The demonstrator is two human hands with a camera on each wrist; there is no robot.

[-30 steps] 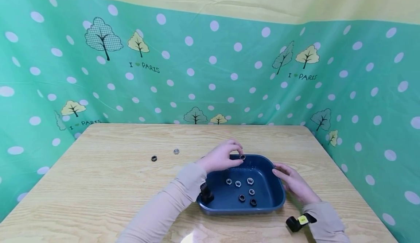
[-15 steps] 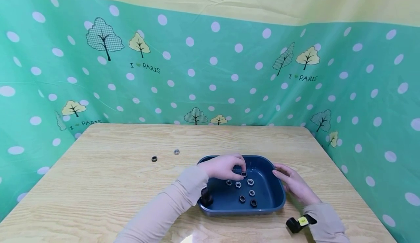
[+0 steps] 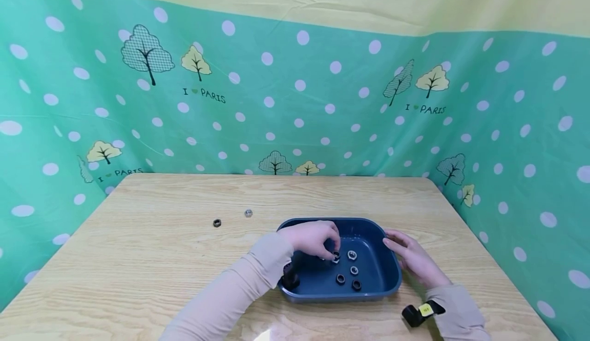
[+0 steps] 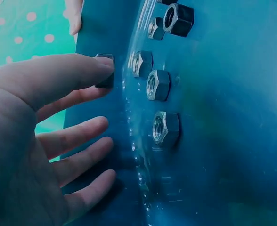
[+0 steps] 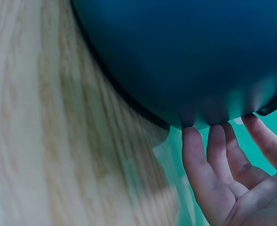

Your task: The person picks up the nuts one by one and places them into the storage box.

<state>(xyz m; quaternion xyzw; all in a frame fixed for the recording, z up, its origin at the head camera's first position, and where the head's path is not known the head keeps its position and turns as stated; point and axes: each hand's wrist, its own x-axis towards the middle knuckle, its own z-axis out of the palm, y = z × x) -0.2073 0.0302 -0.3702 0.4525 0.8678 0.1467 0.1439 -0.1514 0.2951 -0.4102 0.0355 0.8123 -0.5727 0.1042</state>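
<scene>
My left hand (image 3: 313,237) reaches into a dark blue basin (image 3: 332,298) and pinches a dark hex nut (image 4: 109,81) between thumb and index finger. Its other fingers spread apart in the left wrist view. Below the fingertips lie a silver nut (image 3: 352,255), a smaller silver nut (image 3: 354,270) and two dark nuts (image 3: 340,279), with further silver nuts (image 4: 166,128) showing in the left wrist view. At the basin's right end my right hand (image 3: 415,260) grips the wall, thumb at the rim and fingertips (image 5: 191,136) against the outside.
On the wooden table (image 3: 152,259), left of the basin, lie one dark nut (image 3: 217,222) and one silver nut (image 3: 248,213). A green and yellow patterned curtain (image 3: 295,100) hangs behind and beside the table. A black camera (image 3: 413,315) is strapped at the right wrist.
My left hand has come down from the basin's far rim toward its floor, carrying the dark nut. The right hand keeps its place on the basin.
</scene>
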